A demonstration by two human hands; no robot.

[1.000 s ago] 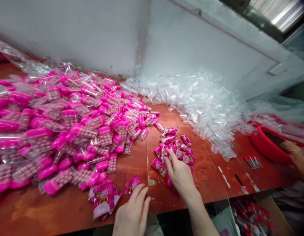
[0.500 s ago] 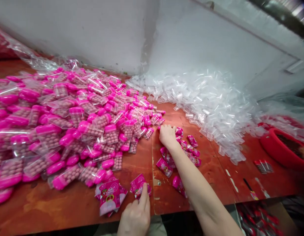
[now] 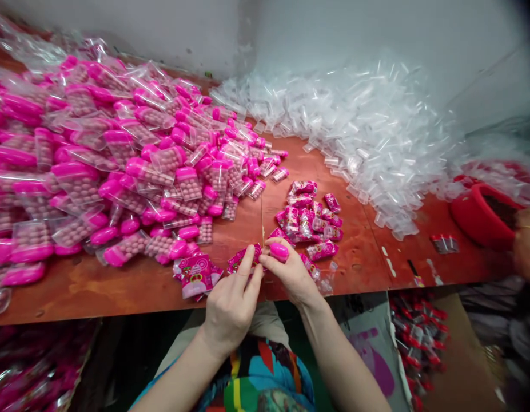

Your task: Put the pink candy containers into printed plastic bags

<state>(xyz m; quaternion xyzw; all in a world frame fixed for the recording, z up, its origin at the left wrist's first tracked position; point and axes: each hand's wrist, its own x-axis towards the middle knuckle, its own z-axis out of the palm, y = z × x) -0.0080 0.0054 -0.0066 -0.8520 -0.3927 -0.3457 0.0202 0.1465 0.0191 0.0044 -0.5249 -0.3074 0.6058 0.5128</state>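
My right hand [image 3: 290, 272] is closed around a small candy container whose glossy pink cap [image 3: 278, 252] shows; its body is hidden by the fingers. My left hand [image 3: 234, 303] has its fingers at a flat pink printed sleeve [image 3: 239, 258] near the table edge, seemingly pinching it. Both hands meet at the sleeve's right end. Left of them lies a stack of similar flat sleeves [image 3: 196, 277]. Just beyond my right hand is a cluster of pink-wrapped containers [image 3: 305, 220].
Many pink-capped containers of pink balls [image 3: 131, 171] are heaped on the left. A mound of clear plastic containers [image 3: 359, 131] lies at the back right. Beyond are a red bowl [image 3: 470, 214] and another person's hand [image 3: 526, 243]. Below the table, a box holds red-capped containers [image 3: 414, 332].
My right hand has come back from the far edge of the wrapped cluster to my left hand, now with a pink-capped container. The view has tilted down.
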